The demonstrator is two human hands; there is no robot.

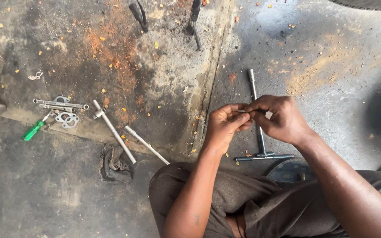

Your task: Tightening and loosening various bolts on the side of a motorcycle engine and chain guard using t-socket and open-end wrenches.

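Tools lie spread on the stained grey concrete floor [67,185] to my left: a green-handled screwdriver [33,131], a flat steel spanner [60,104] with a pale metal gasket [67,119] just below it, then two long steel socket bars [113,131] lying slantwise, the nearer end of one beside a dark crumpled rag [116,164]. None of these is in my grip. Further right, over my knees, my left hand [222,128] and my right hand [281,119] meet, fingertips pinched narrow on a small thin metal piece [243,111] held between them; it is too small and too covered to name. I judge the fiddling with it only under way, nothing fitted yet. Beneath my right hand a grey steel T-handle wrench [261,145] lies on the floor, untouched.
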